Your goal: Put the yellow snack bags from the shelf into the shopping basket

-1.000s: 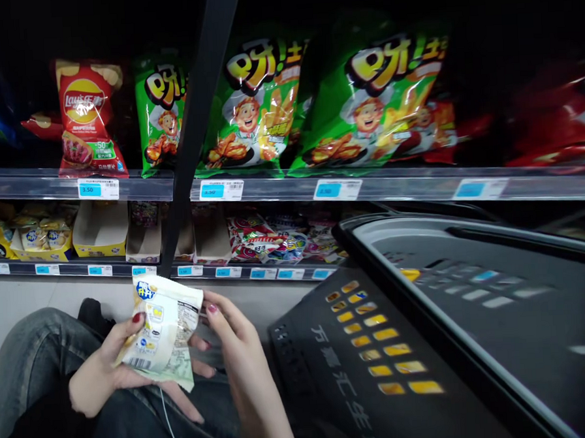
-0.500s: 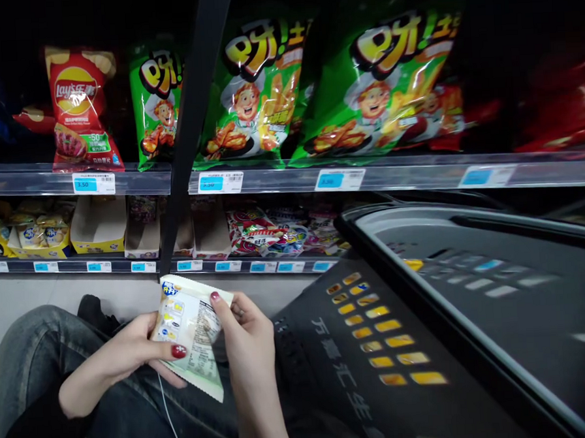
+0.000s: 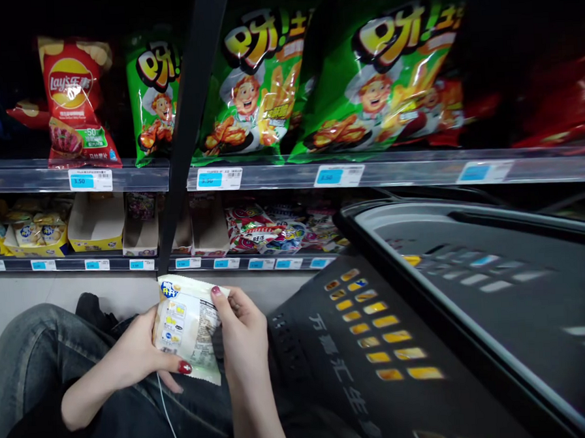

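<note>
Dark store shelving (image 3: 555,170) stretched across the far side, with 2 levels in view: an upper shelf (image 3: 275,175) and a lower shelf (image 3: 119,263) close to the floor (image 3: 36,291). A slanting black post (image 3: 195,87) divided them, left of centre. White-and-blue price tags (image 3: 90,180) lined both front edges. The floor was pale grey. Light was dim; the upper shelf's far depths were nearly black.

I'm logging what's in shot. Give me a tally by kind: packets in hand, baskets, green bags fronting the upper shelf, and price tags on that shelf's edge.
Packet: 1
Basket: 1
Green bags: 3
Price tags: 4
Total: 9
</note>
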A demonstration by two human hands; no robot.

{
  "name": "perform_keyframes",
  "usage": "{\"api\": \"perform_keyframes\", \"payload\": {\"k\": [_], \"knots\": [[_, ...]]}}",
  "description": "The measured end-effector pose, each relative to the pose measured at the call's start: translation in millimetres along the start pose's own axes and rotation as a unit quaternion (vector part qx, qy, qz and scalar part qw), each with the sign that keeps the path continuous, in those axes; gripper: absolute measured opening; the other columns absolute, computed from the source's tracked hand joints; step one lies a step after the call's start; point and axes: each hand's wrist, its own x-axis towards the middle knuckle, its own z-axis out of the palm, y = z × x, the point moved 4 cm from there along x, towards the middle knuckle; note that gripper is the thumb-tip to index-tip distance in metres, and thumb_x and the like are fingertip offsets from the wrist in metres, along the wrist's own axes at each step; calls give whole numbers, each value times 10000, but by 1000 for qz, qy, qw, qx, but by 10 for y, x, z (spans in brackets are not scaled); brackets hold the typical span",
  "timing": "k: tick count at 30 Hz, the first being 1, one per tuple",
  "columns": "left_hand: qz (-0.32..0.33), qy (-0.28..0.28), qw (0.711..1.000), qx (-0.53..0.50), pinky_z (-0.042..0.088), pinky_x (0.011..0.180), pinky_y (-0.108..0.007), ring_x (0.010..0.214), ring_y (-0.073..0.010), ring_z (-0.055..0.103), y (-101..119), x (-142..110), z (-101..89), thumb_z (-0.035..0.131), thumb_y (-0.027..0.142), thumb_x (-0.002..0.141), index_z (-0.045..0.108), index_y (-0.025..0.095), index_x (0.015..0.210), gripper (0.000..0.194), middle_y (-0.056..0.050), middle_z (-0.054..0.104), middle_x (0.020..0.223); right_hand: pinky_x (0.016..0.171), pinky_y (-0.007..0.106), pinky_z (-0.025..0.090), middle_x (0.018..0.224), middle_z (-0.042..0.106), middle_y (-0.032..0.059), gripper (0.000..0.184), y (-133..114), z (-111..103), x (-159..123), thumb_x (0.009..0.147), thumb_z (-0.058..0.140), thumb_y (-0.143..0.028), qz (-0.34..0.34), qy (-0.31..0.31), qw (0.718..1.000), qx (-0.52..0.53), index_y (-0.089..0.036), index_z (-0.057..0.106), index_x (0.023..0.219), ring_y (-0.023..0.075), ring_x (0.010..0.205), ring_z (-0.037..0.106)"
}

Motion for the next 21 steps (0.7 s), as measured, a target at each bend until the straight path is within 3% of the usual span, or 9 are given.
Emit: {"api": "perform_keyframes", "payload": {"k": [4,8,14,18,21], "knots": [[-7,5,1000,-14,574,444,-304,679,-244,653,-11,-9,32,719,6,534,471,149,1160,688,-105,665,924,525,219,339,578,508,-38,228,43,-21,25,710,614,-369,10,6,1000,18,-168,541,633,110,561,425],[-26,-15,997,-70,588,550,-335,805,-269,648,-14,-60,71,730,-30,498,465,166,1186,762,-98,662,976,514,220,337,570,512,-38,247,98,-63,56,690,631,-390,16,19,999,32,-167,545,628,110,547,435],[-64,-32,992,-99,577,552,-312,819,-259,647,-21,-110,80,750,14,532,498,167,1165,698,-110,660,1010,499,220,336,548,501,-44,246,162,-61,75,648,661,-373,69,17,996,56,-164,535,615,104,523,426],[-65,-34,991,-108,579,546,-306,752,-218,654,-45,-107,69,754,11,533,507,162,1134,668,-101,665,995,501,207,333,534,491,-55,240,173,-40,70,642,669,-364,87,8,993,78,-167,535,610,92,516,413],[-59,-38,992,-103,580,545,-310,776,-238,658,-67,-99,58,751,10,537,509,153,1125,652,-112,660,1012,493,198,328,528,487,-59,231,162,-39,60,645,673,-351,88,7,992,89,-170,535,608,86,503,408]]}}
